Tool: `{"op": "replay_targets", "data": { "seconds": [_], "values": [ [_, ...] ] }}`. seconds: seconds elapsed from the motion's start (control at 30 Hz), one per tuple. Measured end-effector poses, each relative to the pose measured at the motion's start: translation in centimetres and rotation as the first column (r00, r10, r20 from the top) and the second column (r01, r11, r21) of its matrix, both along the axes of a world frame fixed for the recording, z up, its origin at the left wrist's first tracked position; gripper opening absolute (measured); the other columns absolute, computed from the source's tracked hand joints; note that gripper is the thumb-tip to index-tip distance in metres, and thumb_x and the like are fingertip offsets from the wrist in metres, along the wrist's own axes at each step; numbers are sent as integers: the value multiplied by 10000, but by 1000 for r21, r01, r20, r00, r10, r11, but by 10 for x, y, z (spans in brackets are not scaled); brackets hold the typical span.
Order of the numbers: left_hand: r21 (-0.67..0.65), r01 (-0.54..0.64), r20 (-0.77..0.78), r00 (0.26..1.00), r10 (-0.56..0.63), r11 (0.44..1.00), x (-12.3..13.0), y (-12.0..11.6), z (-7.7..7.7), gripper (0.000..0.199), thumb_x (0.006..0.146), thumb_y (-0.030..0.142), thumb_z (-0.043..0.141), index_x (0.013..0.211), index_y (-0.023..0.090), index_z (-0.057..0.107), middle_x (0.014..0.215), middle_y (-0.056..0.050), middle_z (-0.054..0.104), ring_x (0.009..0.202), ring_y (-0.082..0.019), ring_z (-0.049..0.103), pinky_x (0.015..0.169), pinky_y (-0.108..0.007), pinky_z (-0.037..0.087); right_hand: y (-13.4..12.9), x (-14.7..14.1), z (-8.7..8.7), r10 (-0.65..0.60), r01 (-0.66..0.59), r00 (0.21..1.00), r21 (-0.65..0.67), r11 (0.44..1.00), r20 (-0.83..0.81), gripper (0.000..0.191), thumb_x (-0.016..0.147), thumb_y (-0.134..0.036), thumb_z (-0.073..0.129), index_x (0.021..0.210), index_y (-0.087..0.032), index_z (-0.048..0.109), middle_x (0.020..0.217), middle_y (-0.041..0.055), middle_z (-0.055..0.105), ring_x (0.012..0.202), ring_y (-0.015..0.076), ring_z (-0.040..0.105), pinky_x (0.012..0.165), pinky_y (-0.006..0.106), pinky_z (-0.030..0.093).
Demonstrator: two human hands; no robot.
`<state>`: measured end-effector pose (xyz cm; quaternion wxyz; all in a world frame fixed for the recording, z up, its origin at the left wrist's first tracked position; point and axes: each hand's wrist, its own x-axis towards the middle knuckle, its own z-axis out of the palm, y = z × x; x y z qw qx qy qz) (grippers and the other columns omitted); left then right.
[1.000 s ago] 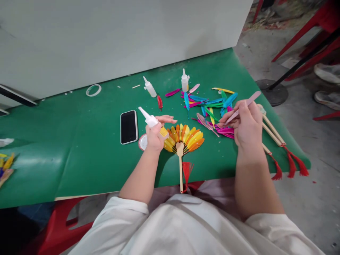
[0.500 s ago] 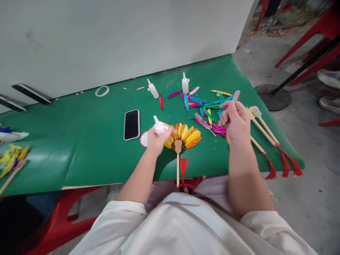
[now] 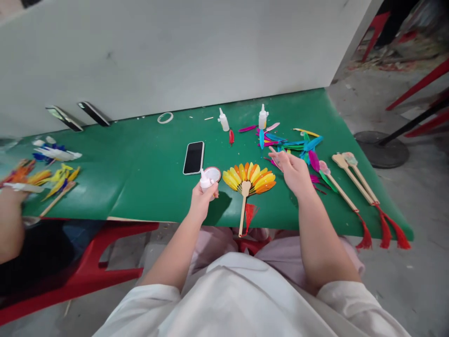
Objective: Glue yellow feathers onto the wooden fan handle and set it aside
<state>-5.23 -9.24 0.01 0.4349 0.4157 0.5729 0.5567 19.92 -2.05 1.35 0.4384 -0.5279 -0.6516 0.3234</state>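
Note:
My left hand (image 3: 204,199) is wrapped round a small white glue bottle (image 3: 206,181), its nozzle pointing up. Beside it a round white lid-like dish with a reddish rim (image 3: 213,174) lies on the table. Just right of that hand, a fan of yellow and orange feathers (image 3: 249,174) lies flat, with a wooden handle (image 3: 242,215) and a red tassel (image 3: 250,215). Above and right of the fan, my right hand (image 3: 293,171) pinches a flat, pale pinkish strip (image 3: 272,150), whose exact kind I cannot make out. Loose coloured feathers (image 3: 298,142) lie behind and partly under this hand.
On the green table (image 3: 147,154) lie a phone (image 3: 193,158), a tape ring (image 3: 165,117) and wooden fan handles with red tassels (image 3: 358,180). Two more glue bottles (image 3: 223,120) stand at the back. A grey partition (image 3: 196,56) rises behind. Another person's arm (image 3: 12,224) shows at left.
The view has turned left. My left hand has drawn the bottle away from over the fan to its left side. My right hand has moved left and lower, nearer the fan, still with the strip.

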Motion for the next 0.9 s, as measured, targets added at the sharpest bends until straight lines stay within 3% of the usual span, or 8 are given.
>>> {"op": "replay_targets", "data": {
  "seconds": [0.1,0.17,0.3,0.4,0.5,0.67,0.8,0.9],
  "values": [
    [6,29,53,998,-29,1000,-1,-6,-2,259,689,357,654,749,155,504,509,49,502,485,-81,470,533,-222,399,-1,-4,-4,22,-19,988,-24,1000,154,372,865,-449,394,988,-236,673,1026,52,674,1007,235,598,816,373,460],
    [6,48,85,995,-49,999,-1,-11,-3,264,694,357,651,789,153,511,538,45,513,498,-79,477,530,-216,399,-4,-6,-5,71,-69,973,-19,997,220,332,867,-368,405,1018,-220,661,1110,73,642,1073,241,567,858,383,444],
    [-35,115,198,974,-106,993,-2,-25,0,280,682,320,664,843,158,501,552,52,504,476,-71,458,455,-192,377,-23,2,-7,58,-66,939,13,998,339,297,853,-361,438,989,-215,659,974,79,672,897,233,613,784,382,465],
    [-76,179,248,956,-156,981,-2,-37,5,283,661,274,680,829,171,477,498,72,466,404,-57,393,358,-158,279,-48,18,-18,-48,0,914,120,993,403,280,846,-383,457,925,-214,666,891,78,673,844,237,593,763,394,464],
    [-77,310,326,906,-270,948,0,-47,9,260,674,268,664,822,178,470,458,79,443,367,-53,357,330,-147,215,-70,34,-40,-94,-14,860,209,978,501,263,851,-347,457,868,-215,684,857,80,665,861,245,570,828,431,444],
    [-18,456,381,826,-415,890,8,-57,11,238,669,271,653,793,170,478,444,75,435,366,-55,369,341,-155,212,-87,37,-62,-289,53,758,385,921,585,224,821,-284,517,902,-228,718,1168,118,582,1191,313,417,950,488,388],
    [-41,483,267,849,-457,875,18,-62,14,261,644,293,663,771,155,482,517,70,448,390,-47,390,370,-164,272,-100,12,-35,-391,143,826,520,842,407,201,796,-263,575,948,-226,702,1104,104,621,1121,282,483,933,481,409],
    [-46,493,58,869,-491,869,24,-67,16,207,673,267,637,767,142,500,609,52,484,473,-47,426,461,-172,342,-118,-20,4,-172,47,955,450,892,243,213,795,-260,594,990,-267,678,927,45,673,936,207,568,857,404,462]
  ]
}}
